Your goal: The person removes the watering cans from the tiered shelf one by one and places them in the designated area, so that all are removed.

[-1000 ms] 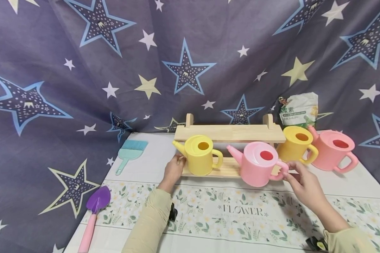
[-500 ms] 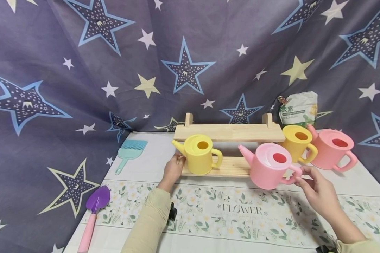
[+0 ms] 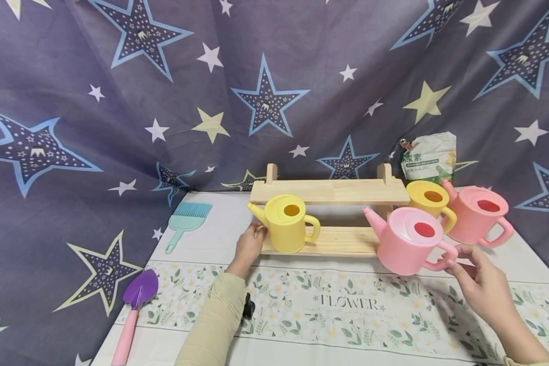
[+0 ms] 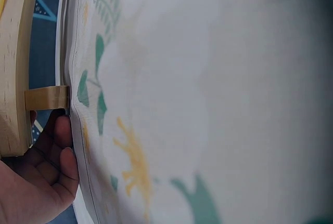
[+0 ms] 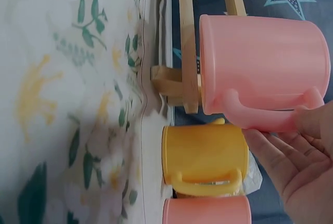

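Pink plastic is hanging from your right grip point(image 3: 482, 284): thumb and fingers are pinching the curved loop handle point(image 5: 263, 119) of a round-bodied pink watering can point(image 3: 404, 249). The can is hovering in front of the right end of the pale wooden two-board shelf point(image 3: 329, 191), its spout pointing toward the shelf's left; whether its base is touching the lower board point(image 3: 343, 239), you are not seeing clearly. Your left grip point(image 3: 247, 249) is curling round that board's left end, probably steadying the shelf, while a bright yellow plastic watering can point(image 3: 285, 231) is standing on the board nearby.

Since you are holding the weight from one side, the body is likely tending to dip spout-first, so you are needing a level wrist and a firm pinch. A deeper yellow plastic watering can point(image 5: 205, 154) and a salmon-pink plastic watering can point(image 3: 473, 218) are standing on the white cloth-covered surface point(image 3: 224, 218) right of the shelf; you are wanting spare room around both, and around the shelf's right end.
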`<state>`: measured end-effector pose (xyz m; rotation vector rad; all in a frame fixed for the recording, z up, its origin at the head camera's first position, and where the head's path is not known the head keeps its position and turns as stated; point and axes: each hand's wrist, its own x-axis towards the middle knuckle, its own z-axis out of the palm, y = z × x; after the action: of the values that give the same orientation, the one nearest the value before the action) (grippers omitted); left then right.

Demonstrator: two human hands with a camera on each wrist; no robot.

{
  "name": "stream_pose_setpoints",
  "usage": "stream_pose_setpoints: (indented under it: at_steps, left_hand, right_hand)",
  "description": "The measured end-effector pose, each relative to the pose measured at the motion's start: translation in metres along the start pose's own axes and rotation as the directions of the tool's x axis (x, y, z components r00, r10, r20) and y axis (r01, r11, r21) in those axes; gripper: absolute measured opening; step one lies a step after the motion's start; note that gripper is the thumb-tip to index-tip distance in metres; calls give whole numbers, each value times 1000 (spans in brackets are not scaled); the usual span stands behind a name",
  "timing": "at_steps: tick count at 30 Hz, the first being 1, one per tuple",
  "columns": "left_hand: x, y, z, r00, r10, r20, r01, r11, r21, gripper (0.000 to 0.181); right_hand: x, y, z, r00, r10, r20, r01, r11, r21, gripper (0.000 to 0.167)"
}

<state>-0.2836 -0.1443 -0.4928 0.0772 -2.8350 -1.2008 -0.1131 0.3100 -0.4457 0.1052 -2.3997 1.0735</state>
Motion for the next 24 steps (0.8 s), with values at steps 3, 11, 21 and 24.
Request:
stream_pose_setpoints:
  at_steps: [3,11,21,24]
  left_hand:
    - [0,1,0,1000,0,-2,0,1000,2,36]
    - [0,0,0,1000,0,4,0,1000,0,36]
    - [0,-1,0,1000,13,3,-13,1000,-14,37]
    - [0,-1,0,1000,12,2,-12,1000,-9,37]
  right_hand:
    - [-2,3,-5,1000,15,-13,-15,1000,-12,26]
    - [-7,11,-18,995,85,-58,-91,990,-107,27]
    - [-11,24,-33,983,120,-140,-144,973,-181,29]
    - [-12,28,-36,978,147,-150,-175,965,-195,28]
